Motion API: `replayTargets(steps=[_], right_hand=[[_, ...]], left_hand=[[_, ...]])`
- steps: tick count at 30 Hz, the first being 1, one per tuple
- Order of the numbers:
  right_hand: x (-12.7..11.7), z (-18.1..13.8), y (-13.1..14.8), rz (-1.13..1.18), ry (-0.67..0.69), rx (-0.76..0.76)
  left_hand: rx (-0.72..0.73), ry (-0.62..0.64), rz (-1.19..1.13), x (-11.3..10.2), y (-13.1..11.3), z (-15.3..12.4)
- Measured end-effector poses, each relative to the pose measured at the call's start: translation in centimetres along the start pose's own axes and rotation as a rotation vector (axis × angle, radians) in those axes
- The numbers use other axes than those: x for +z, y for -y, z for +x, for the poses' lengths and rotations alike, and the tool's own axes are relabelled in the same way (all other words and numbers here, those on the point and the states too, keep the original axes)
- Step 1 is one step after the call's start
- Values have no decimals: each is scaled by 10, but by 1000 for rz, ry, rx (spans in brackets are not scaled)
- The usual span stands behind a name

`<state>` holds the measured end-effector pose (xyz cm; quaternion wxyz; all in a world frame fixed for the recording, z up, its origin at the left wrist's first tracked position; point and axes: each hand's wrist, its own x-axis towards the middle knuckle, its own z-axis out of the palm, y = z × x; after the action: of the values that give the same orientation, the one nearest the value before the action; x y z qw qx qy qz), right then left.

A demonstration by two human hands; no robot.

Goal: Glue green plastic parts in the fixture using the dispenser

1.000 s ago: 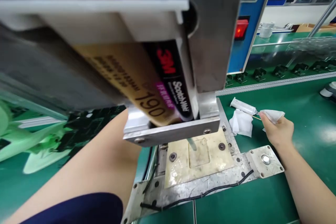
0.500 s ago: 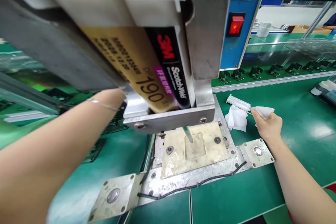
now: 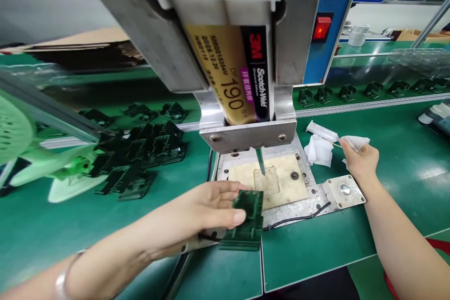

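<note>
My left hand (image 3: 218,206) grips a dark green plastic part (image 3: 248,220) between thumb and fingers, just in front of the fixture plate (image 3: 242,171). Over that plate hangs a dispenser holding a 3M Scotch-Weld adhesive cartridge (image 3: 228,79); its thin nozzle (image 3: 260,161) points down at a shallow square recess. To the right, my right hand (image 3: 362,159) is closed on a thin wooden stick, with a white wipe (image 3: 356,143) at its fingers. Beside it lie a clear syringe (image 3: 321,131) and a crumpled white wipe (image 3: 318,151).
Several dark plastic parts (image 3: 151,145) are gathered at the left near a green fan (image 3: 70,168). More stand in a row (image 3: 346,93) along the back right. A metal button box (image 3: 345,191) sits by my right forearm. A blue control box (image 3: 318,56) has a lit red switch.
My left hand has come back from behind the dispenser at the left, bringing a green plastic part to the front of the fixture. My right hand stays nearly in place.
</note>
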<state>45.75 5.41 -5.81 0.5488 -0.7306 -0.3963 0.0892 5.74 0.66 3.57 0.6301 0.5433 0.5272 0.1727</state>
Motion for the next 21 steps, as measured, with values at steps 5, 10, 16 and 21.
replayTargets(steps=[5,10,16,21], right_hand=[[0,0,1,44,-11,-4],[-1,-2,8,98,26,44],[-18,0,22,196,566,90],[-37,2,30,158,1130,105]], left_hand=[[15,37,-66,28,-28,30],[236,1,31,27,-24,46],[360,-96,434,27,-7,49],[327,-325,723,-4,4,17]])
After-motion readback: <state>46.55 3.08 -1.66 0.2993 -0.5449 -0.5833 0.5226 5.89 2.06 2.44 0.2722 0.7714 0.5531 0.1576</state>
